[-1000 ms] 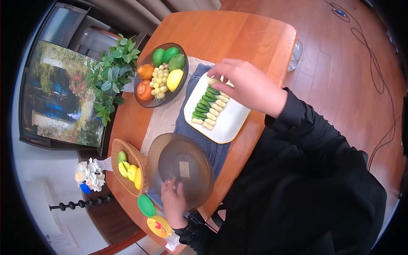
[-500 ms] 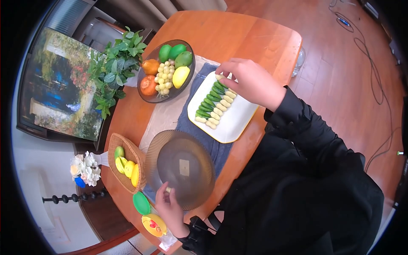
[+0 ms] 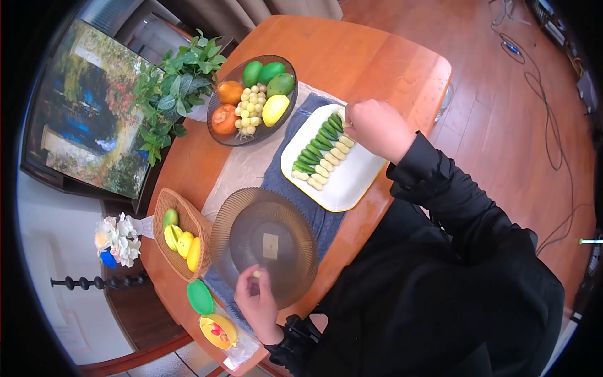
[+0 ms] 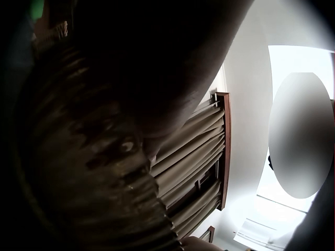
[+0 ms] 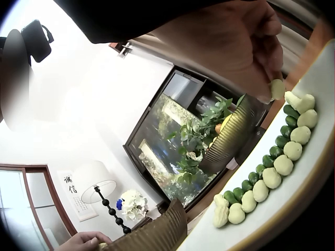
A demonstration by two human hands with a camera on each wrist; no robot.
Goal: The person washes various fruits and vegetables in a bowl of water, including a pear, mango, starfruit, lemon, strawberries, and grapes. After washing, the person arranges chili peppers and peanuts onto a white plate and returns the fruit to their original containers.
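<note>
On the white tray [image 3: 352, 179] lie a row of green peppers [image 3: 319, 143] and a row of pale peanuts [image 3: 331, 157]. My right hand [image 3: 379, 131] is at the tray's far end; in the right wrist view its fingertips pinch a pale peanut [image 5: 277, 89] just beside the row's end. Over the near-left rim of a brown ribbed bowl [image 3: 235, 220], my left hand [image 3: 259, 309] pinches a small pale piece [image 3: 257, 274] between thumb and finger. The left wrist view is mostly dark, with ribbed glass [image 4: 115, 209] at the left.
A glass bowl of fruit [image 3: 235, 139] stands beyond the tray. Left of the ribbed bowl are a wicker basket [image 3: 202, 224] of fruit, a green lid [image 3: 200, 297] and a yellow bowl [image 3: 231, 339]. A potted plant [image 3: 179, 81] and white flowers [image 3: 119, 240] stand behind.
My right fingers have drawn together at the tray's far end. My left hand has shifted from over the ribbed bowl toward its rim, the pale piece showing more clearly. The head view has shifted slightly.
</note>
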